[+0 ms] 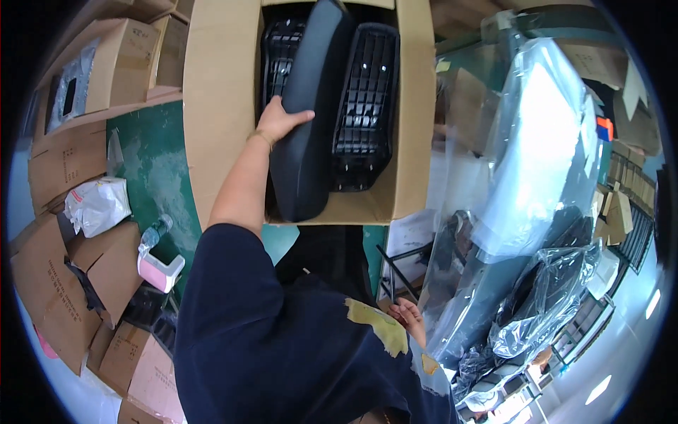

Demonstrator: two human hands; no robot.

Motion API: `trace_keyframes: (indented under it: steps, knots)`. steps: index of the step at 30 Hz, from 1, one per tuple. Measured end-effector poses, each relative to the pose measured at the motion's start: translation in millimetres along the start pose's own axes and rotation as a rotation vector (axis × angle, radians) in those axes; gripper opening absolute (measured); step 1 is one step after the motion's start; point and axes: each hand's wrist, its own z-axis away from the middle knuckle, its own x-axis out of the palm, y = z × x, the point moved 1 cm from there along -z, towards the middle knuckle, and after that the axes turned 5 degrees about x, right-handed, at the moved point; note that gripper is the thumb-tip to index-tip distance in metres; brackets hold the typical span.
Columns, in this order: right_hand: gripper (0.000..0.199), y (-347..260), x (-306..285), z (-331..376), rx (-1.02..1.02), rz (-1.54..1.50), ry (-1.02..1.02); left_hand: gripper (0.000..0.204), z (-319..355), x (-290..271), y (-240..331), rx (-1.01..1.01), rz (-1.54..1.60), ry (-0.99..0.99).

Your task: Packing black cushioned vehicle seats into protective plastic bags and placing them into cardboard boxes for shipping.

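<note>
An open cardboard box (417, 141) stands in front of me. Inside it a long black padded cushion (311, 106) leans on edge, its smooth rounded side toward me. My left hand (279, 119) grips this cushion by its left edge, thumb across the face and the other fingers partly hidden. To the right of it sits a black plastic shell with a ribbed grid (364, 99), and a similar ribbed shell (282, 53) shows behind on the left. Low at my right side, my right hand (407, 316) has curled fingers near a thin dark bar; what it holds, if anything, is unclear.
Clear plastic sheeting (530, 141) covers a surface on the right, with black plastic-wrapped items (544, 297) nearer me. Cardboard cartons (67, 283) line the left, near a white plastic bag (99, 205), a pink-and-white container (161, 270) and a clear bottle (155, 230). The floor (152, 162) is green.
</note>
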Motion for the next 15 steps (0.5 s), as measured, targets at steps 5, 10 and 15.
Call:
trace_keyframes:
  steps: [5, 10, 15]
  knots:
    - [0.028, -25.3, 6.6, 1.3, -0.087, 0.109, -0.001, 0.061, 67.3, -5.5, 79.1, 0.413, -0.059, -0.056]
    - [0.039, -79.9, 30.4, 23.6, -0.43, 0.096, -0.074, 0.037, 151.7, 5.1, 159.2, 0.878, -0.278, -0.053]
    - [0.072, -177.1, 64.4, 83.8, -0.893, -0.146, -0.308, 0.026, 178.2, -10.9, 186.9, 1.276, -0.496, -0.146]
